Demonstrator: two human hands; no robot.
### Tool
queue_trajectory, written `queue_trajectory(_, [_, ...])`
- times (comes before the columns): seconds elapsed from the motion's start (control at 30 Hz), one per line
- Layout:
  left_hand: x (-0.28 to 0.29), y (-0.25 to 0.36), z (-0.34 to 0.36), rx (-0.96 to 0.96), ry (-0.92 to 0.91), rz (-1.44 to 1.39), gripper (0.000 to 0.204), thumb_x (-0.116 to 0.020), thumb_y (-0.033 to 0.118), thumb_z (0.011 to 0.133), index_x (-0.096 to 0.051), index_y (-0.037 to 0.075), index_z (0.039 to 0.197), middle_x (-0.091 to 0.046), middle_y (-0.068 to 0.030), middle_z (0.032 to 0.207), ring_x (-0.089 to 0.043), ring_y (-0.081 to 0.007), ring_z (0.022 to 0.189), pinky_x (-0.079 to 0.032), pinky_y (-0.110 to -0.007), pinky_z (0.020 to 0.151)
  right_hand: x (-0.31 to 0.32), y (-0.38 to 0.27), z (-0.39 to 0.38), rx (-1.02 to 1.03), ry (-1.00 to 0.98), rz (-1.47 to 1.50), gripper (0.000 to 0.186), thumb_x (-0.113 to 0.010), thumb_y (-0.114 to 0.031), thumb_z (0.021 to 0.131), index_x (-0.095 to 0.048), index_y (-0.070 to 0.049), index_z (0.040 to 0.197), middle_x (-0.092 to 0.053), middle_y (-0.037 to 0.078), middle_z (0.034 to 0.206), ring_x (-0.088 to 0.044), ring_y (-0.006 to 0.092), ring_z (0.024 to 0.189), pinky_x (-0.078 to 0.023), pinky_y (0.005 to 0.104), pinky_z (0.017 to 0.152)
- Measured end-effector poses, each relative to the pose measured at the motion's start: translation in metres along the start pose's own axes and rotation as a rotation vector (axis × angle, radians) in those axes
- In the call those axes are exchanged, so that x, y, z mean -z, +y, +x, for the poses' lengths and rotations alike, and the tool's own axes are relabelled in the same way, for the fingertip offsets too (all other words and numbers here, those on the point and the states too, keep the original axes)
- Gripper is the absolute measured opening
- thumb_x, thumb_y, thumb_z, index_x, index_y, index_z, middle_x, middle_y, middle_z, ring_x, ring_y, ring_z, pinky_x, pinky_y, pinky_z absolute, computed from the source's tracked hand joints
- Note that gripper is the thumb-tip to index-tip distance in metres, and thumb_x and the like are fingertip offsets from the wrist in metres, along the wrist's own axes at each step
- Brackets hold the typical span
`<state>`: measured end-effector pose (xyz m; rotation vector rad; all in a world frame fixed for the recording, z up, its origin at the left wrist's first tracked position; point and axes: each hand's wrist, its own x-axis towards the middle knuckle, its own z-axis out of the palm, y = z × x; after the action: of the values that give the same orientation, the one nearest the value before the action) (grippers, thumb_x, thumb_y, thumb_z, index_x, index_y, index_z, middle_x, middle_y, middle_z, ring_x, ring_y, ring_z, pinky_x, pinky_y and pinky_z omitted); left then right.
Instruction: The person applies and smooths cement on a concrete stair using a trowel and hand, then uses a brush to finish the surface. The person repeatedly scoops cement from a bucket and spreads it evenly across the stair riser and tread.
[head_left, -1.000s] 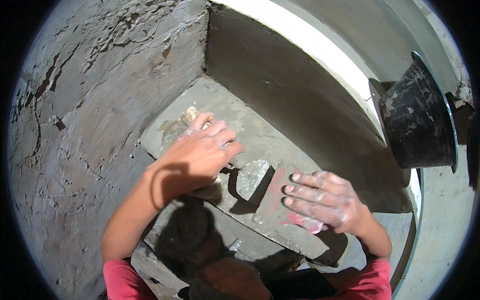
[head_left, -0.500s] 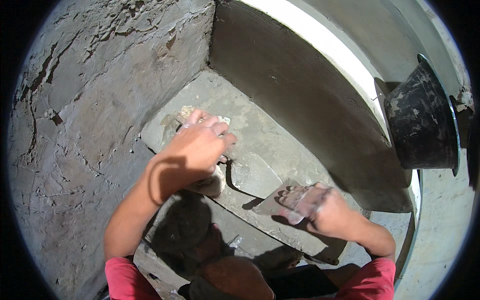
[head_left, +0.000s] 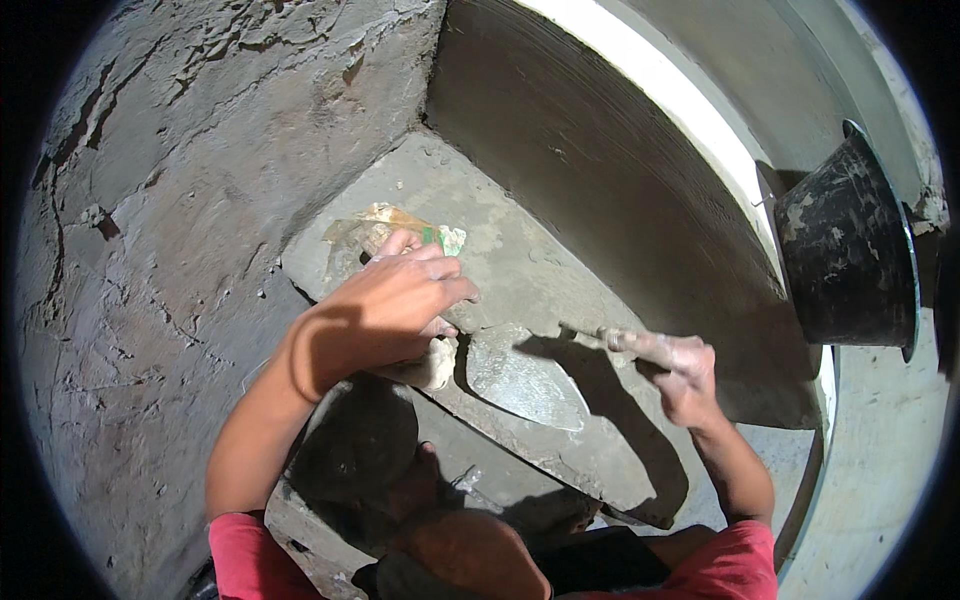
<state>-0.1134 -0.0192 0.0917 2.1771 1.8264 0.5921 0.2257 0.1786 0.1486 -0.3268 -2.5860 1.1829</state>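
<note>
My left hand (head_left: 400,300) is closed, fingers curled, at the handle end of a trowel; the handle itself is hidden under it. The trowel's smooth grey blade (head_left: 530,378) points to the lower right, just above the cement-coated ledge (head_left: 610,440). Beyond the fingers lies a crumpled clear plastic bag (head_left: 445,238) with green and tan patches. A pale lump (head_left: 432,368) shows below the wrist. To the right of the blade, my right hand (head_left: 680,375) grips a thin flat scraper (head_left: 585,333), seen almost edge-on and raised off the trowel.
Rough, cracked plaster wall (head_left: 170,250) rises on the left. A dark, smooth-plastered wall (head_left: 600,170) with a white curved rim (head_left: 665,80) bounds the far side. On the right, a black bucket (head_left: 845,245) smeared with cement lies tipped.
My right hand has lifted the scraper off the trowel blade and turned it edge-on, moving up and right. The whole blade now shows. My left hand has hardly moved.
</note>
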Motion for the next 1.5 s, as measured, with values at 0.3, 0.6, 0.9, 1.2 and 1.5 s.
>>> queue_trajectory(0.3, [0.022, 0.004, -0.003, -0.069, 0.170, 0.000, 0.047, -0.080, 0.009, 0.079, -0.074, 0.010, 0.126, -0.071, -0.0107, 0.112, -0.065, -0.0316, 0.120, -0.039, -0.051, 0.113, -0.001, 0.021, -0.011, 0.144, -0.117, -0.402, 0.044, -0.075, 0.004, 0.091, -0.076, -0.001, 0.135, -0.076, 0.018, 0.138, -0.071, 0.0383, 0.133, -0.057, 0.0475, 0.113])
queue_trajectory(0.6, [0.015, 0.019, 0.013, -0.056, 0.102, 0.160, 0.048, -0.074, 0.005, 0.080, -0.075, 0.006, 0.128, -0.071, -0.0114, 0.115, -0.064, -0.0292, 0.123, -0.038, -0.050, 0.116, 0.002, -0.054, 0.019, 0.141, -0.235, -0.943, 0.059, -0.077, -0.006, 0.082, -0.075, -0.015, 0.141, -0.075, 0.008, 0.143, -0.071, 0.0345, 0.125, -0.057, 0.0441, 0.093])
queue_trajectory(0.9, [0.008, -0.002, 0.024, -0.059, 0.011, -0.046, 0.041, -0.079, 0.016, 0.087, -0.075, 0.004, 0.126, -0.075, -0.0163, 0.116, -0.066, -0.0367, 0.122, -0.044, -0.051, 0.114, -0.004, -0.050, 0.015, -0.141, -0.476, -0.737, 0.066, -0.073, -0.001, 0.073, -0.075, -0.011, 0.138, -0.079, 0.017, 0.105, -0.074, 0.0415, 0.095, -0.059, 0.0485, 0.081])
queue_trajectory(1.2, [0.021, 0.001, 0.062, 0.096, -0.355, -0.101, 0.044, -0.084, 0.018, 0.085, -0.075, 0.001, 0.125, -0.075, -0.0219, 0.123, -0.068, -0.0415, 0.123, -0.050, -0.054, 0.111, 0.046, -0.015, 0.012, -0.811, -0.547, 0.055, 0.031, -0.059, 0.007, 0.083, -0.082, 0.001, 0.104, -0.078, 0.010, 0.084, -0.076, 0.0187, 0.078, -0.061, 0.0358, 0.074])
queue_trajectory(1.5, [-0.030, 0.008, 0.025, 0.042, -0.078, 0.127, 0.040, -0.081, 0.018, 0.090, -0.077, 0.011, 0.130, -0.075, -0.0133, 0.124, -0.066, -0.0275, 0.131, -0.030, -0.058, 0.130, 0.031, -0.038, 0.025, -0.364, 0.010, 0.759, 0.036, -0.064, -0.002, 0.075, -0.078, 0.013, 0.104, -0.079, 0.028, 0.102, -0.077, 0.0417, 0.089, -0.062, 0.0540, 0.083])
